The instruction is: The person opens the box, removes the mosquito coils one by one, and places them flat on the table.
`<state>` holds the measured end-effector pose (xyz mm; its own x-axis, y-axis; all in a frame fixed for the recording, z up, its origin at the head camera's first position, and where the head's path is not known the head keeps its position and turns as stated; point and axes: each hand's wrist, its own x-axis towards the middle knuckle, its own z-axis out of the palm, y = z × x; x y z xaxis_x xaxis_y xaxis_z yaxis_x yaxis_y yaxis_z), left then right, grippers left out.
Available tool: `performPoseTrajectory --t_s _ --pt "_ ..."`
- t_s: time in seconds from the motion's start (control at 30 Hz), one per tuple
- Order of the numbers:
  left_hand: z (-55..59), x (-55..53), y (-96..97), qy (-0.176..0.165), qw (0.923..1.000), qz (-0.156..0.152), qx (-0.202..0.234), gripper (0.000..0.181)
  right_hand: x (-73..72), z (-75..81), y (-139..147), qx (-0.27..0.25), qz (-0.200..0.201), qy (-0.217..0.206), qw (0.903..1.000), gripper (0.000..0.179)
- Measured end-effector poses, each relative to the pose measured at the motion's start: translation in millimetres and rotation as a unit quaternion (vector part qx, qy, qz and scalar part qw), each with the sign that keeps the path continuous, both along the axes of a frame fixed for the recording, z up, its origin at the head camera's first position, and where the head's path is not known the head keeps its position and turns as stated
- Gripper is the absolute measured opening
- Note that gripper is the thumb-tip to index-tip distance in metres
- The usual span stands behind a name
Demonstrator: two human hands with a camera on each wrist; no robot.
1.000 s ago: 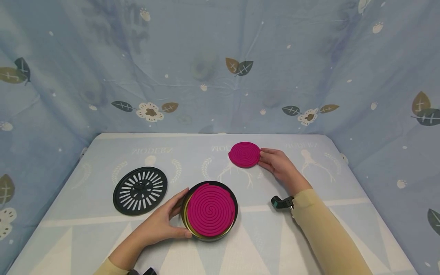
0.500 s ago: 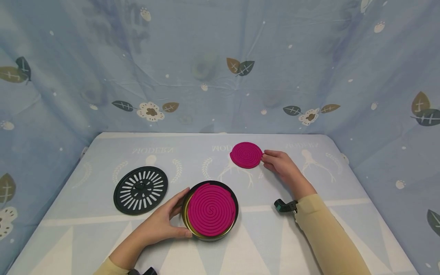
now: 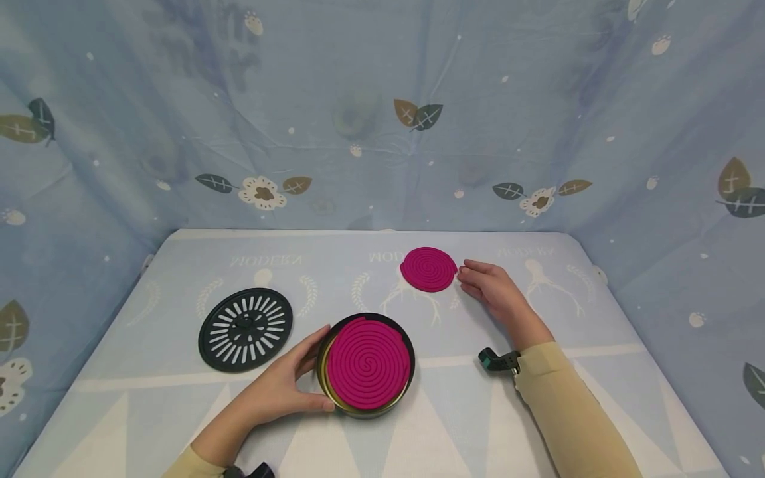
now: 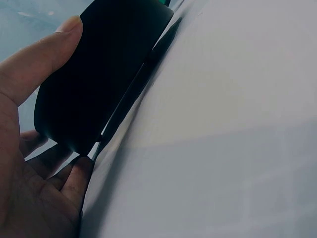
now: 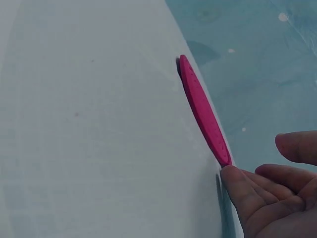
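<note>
Fingers (image 3: 307,344) cup the tin (image 3: 399,330) — left hand (image 3: 281,392), thumb (image 3: 319,402) on the near side.

Two pink spirals (image 3: 369,364) (image 3: 427,269) show, one in the single round tin (image 3: 367,414), one by the far edge of the table (image 3: 466,411). There is one black slotted disc (image 3: 246,330) toward the left edge, one left hand (image 3: 283,392), one right hand (image 3: 491,289) and two black wrist devices (image 3: 499,360) (image 3: 263,470).

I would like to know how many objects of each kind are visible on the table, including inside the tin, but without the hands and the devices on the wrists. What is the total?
Pink spiral coils: 2
Black round tin: 1
Black slotted disc: 1
Total visible: 4
</note>
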<state>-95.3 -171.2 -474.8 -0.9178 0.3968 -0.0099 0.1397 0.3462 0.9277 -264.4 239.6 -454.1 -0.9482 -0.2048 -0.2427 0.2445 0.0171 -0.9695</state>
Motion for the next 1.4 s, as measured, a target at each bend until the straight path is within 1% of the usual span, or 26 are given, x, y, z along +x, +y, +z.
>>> performPoseTrajectory --t_s 0.13,0.3,0.5,0.73,1.03,1.27,1.4 --pt "-0.4 -0.1 0.2 0.004 1.0000 -0.001 0.000 0.120 1.4 -0.1 1.4 -0.006 -0.005 0.000 1.0000 0.059" --pt "2.0 -1.2 0.6 0.001 1.0000 -0.001 0.004 0.120 4.3 2.5 -0.9 -0.012 -0.009 0.001 0.9999 0.058" --pt "2.6 -1.5 1.0 0.001 1.0000 -0.003 0.006 0.120 10.1 6.9 -4.2 -0.007 -0.001 0.005 1.0000 0.057" --pt "2.4 -1.5 0.7 -0.004 1.0000 0.003 -0.001 0.121 20.7 15.9 -11.9 0.002 0.024 0.029 0.9993 0.058" --pt "1.9 -1.1 0.5 -0.004 1.0000 0.001 0.001 0.121 36.9 25.8 -24.7 -0.001 0.066 0.056 0.9963 0.059" --pt "1.9 -0.6 -0.4 -0.009 1.0000 0.001 0.000 0.120 50.5 34.0 -38.6 0.011 0.094 0.063 0.9935 0.057" --pt "2.3 -0.3 -0.1 -0.011 0.9999 0.002 -0.001 0.120 56.5 36.2 -46.8 0.019 0.108 0.065 0.9918 0.054"
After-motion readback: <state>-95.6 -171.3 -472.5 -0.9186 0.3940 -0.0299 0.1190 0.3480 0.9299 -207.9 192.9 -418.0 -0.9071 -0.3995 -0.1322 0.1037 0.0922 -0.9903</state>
